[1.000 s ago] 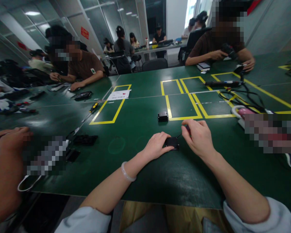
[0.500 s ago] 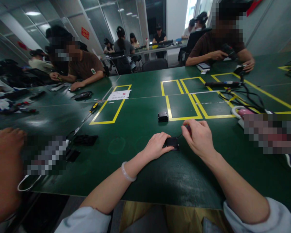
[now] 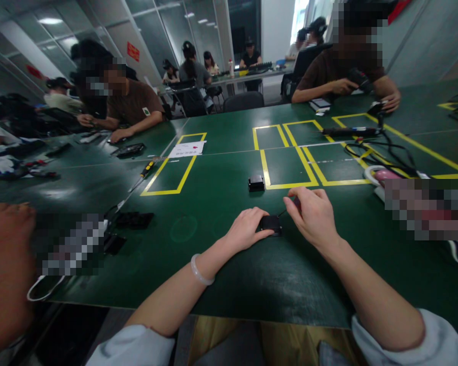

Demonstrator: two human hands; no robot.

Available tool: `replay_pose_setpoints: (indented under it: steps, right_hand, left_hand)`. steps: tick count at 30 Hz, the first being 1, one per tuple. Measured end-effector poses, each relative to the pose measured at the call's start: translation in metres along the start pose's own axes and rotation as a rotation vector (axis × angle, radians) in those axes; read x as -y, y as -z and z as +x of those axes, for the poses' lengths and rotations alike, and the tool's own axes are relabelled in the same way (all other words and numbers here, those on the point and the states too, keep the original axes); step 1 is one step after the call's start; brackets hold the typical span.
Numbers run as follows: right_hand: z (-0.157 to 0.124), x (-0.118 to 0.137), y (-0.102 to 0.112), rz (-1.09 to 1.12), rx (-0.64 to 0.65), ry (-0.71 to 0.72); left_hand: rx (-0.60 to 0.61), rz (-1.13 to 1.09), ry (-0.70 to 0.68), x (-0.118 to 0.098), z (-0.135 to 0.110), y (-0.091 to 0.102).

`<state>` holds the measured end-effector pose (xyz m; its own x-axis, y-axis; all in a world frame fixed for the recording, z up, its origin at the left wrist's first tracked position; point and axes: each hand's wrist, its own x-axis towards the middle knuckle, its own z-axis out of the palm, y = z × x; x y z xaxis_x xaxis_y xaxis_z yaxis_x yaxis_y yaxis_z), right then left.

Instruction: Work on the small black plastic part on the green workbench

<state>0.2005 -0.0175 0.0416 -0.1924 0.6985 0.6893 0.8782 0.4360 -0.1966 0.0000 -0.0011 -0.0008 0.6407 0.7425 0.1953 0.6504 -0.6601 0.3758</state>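
Note:
My left hand (image 3: 247,228) rests on the green table (image 3: 221,264) with its fingers curled on a small flat black device (image 3: 270,223), holding it down. My right hand (image 3: 313,216) is closed around a thin tool whose dark tip (image 3: 281,213) points at the device's right edge; the handle is mostly hidden in the fingers. A second small black box (image 3: 256,183) lies a little farther away, just left of a yellow taped rectangle (image 3: 288,168).
A co-worker's arm (image 3: 5,264) leans on the table at the left, near black parts (image 3: 133,219) and a screwdriver (image 3: 143,173). Cables and a power strip (image 3: 377,157) lie to the right. Other people sit working across the table.
My hands have barely moved; the right hand shifted slightly at the device. The co-worker's hand at the left edge has drawn back toward the left.

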Motion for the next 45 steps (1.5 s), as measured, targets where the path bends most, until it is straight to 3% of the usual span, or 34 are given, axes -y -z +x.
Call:
replay_pose_setpoints:
  steps: [45]
  right_hand:
    - [-0.0018,-0.0028,-0.0036,-0.004,-0.021,0.005]
  left_hand:
    - [0.004,-0.019,0.003,-0.0014,0.0018,0.0002]
